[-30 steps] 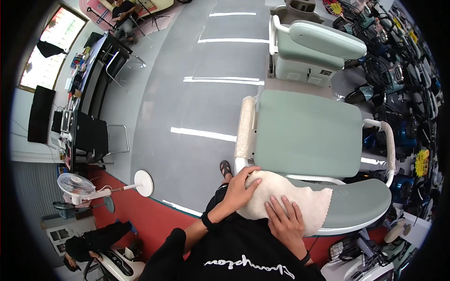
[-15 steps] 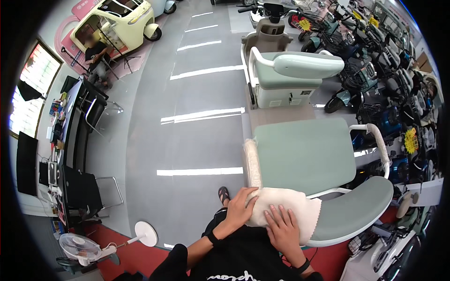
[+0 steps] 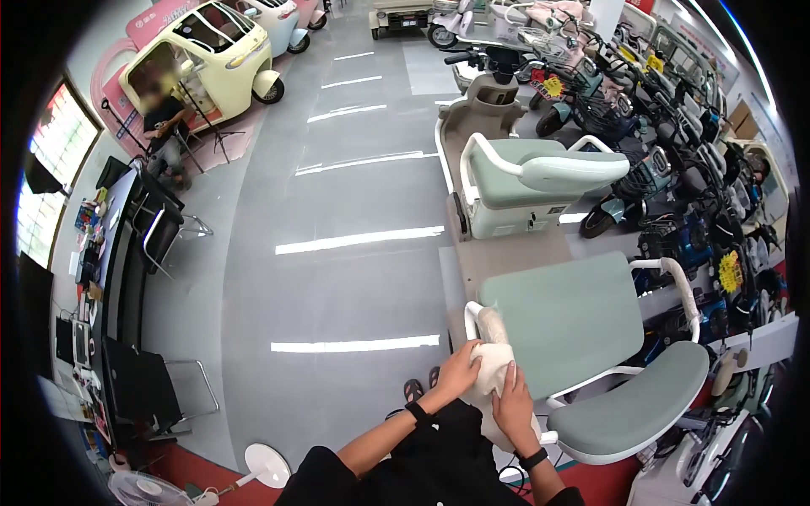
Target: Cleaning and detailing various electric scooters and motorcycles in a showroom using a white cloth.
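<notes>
Just in front of me, a cream cloth [image 3: 491, 363] is bunched at the near end of a seat's left armrest. My left hand [image 3: 456, 371] grips its left side with curled fingers. From the right, my right hand [image 3: 512, 403] holds the cloth between thumb and fingers. The armrest [image 3: 492, 324] has a pale wrapping over its white tube. Beside it lies the green rear seat cushion [image 3: 561, 319], with a curved green backrest [image 3: 637, 403] at the near right. Cloth and hands hide the armrest's near end.
Ahead stands the green front seat [image 3: 515, 181] of the same vehicle. Packed scooters [image 3: 658, 181] line the right. At left are a desk [image 3: 108, 244], chairs [image 3: 142, 384] and a fan [image 3: 148, 487]. A person [image 3: 166, 126] sits near a cream three-wheeler [image 3: 207, 59].
The cloth has moved off the backrest's left part and is now bunched at the armrest. My right hand has shifted from lying flat to gripping it. The view has tilted up.
</notes>
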`<action>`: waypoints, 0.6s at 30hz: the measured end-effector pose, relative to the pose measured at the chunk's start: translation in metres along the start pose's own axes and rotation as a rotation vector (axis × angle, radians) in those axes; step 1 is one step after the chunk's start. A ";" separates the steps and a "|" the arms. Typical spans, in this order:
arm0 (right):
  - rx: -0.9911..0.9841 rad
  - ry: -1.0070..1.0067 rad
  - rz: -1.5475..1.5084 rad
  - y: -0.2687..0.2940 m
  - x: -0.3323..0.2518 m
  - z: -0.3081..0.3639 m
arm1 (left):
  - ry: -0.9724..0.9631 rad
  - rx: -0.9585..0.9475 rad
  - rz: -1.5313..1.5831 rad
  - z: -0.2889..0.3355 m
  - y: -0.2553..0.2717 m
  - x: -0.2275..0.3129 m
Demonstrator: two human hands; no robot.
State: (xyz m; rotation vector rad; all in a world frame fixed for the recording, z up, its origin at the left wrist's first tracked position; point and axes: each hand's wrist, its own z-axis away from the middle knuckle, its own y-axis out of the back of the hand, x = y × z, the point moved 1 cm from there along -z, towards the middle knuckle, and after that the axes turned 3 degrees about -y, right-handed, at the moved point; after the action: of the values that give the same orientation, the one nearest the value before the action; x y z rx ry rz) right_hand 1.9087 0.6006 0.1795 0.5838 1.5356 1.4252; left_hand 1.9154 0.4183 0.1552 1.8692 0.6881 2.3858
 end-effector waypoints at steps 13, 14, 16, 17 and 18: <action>-0.062 -0.162 -0.195 -0.009 -0.015 -0.078 | -0.059 -0.330 -0.206 -0.109 0.039 -0.023; -0.059 -0.184 -0.210 -0.009 -0.017 -0.082 | -0.109 -0.387 -0.258 -0.117 0.041 -0.028; -0.131 -0.221 -0.232 -0.005 -0.020 -0.084 | -0.177 -0.426 -0.273 -0.127 0.041 -0.033; -0.133 -0.245 -0.246 -0.003 -0.022 -0.085 | -0.192 -0.467 -0.295 -0.130 0.042 -0.032; -0.166 -0.234 -0.269 -0.003 -0.023 -0.089 | -0.212 -0.509 -0.315 -0.138 0.044 -0.027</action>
State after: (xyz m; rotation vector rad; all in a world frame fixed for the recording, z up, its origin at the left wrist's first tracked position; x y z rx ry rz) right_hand 1.8431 0.5357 0.1747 0.4101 1.2451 1.2181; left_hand 1.8044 0.3269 0.1216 1.6194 0.2895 1.9018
